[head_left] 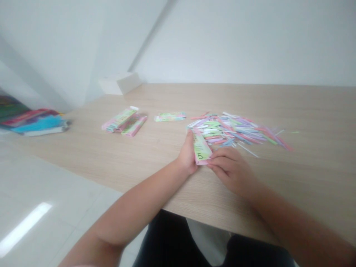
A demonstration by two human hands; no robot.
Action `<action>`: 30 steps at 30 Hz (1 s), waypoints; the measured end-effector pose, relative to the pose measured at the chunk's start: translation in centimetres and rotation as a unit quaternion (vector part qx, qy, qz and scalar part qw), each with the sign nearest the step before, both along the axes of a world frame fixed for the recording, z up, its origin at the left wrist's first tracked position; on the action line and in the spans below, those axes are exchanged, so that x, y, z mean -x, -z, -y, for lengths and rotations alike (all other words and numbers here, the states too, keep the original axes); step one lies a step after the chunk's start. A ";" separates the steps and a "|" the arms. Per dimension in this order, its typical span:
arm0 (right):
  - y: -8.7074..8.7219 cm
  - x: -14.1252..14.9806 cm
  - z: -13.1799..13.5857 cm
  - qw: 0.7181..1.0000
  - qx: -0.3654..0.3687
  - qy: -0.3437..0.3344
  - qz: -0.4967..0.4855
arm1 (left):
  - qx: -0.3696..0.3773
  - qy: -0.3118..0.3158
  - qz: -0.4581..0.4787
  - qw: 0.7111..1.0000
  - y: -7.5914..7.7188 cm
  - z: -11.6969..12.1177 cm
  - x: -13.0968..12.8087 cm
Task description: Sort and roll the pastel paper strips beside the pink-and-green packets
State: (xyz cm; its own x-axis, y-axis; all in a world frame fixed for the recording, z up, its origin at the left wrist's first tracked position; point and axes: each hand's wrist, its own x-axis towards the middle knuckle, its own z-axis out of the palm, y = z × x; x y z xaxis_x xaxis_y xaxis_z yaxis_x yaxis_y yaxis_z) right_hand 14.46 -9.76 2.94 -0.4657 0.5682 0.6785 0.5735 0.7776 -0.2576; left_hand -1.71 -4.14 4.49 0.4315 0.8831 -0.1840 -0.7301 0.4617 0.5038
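Observation:
A slim pink and green box (202, 146) with a "5" printed near its lower end is held over the table in front of me. My left hand (188, 154) wraps round its left side. At the box's lower right corner, the fingers of my right hand (230, 167) pinch the near end. Just beyond lies a loose heap of thin coloured sticks (236, 129) in pink, purple, green, blue and white. The box's far end reaches the left edge of this heap in view; whether it touches, I cannot tell.
Several similar slim boxes (125, 120) lie stacked on the left of the wooden table (139, 159). Another flat packet (170, 116) lies nearer the heap. A white box (121, 83) stands against the wall. Colourful packages (39, 122) sit at the far left. The table's front edge is by my legs.

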 end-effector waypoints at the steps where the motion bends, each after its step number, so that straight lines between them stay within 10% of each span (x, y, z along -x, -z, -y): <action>1: 0.2 0.1 -0.1 0.999 0.025 0.011 -0.033 | -0.003 0.003 0.003 1.000 0.1 0.0 -0.1; 5: 1.0 0.3 -0.5 0.984 0.105 0.041 -0.141 | -0.026 0.017 0.012 0.999 0.2 0.1 -0.5; 20: 0.3 -0.9 -0.8 0.993 0.005 0.103 0.053 | -0.132 0.078 -0.105 0.983 2.5 -0.3 -1.3; 30: -0.8 -3.5 -3.8 0.902 0.129 0.213 -0.352 | -0.488 -0.025 -0.429 0.759 2.7 -0.2 0.6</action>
State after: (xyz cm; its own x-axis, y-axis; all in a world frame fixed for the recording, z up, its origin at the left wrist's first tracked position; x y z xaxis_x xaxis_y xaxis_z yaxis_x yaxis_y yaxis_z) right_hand 17.95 -5.93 3.77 0.3262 0.7752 0.5410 0.4299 0.3881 -0.8152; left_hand -2.31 -3.91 1.80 0.4837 0.7908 0.3751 0.0565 -0.4560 0.8882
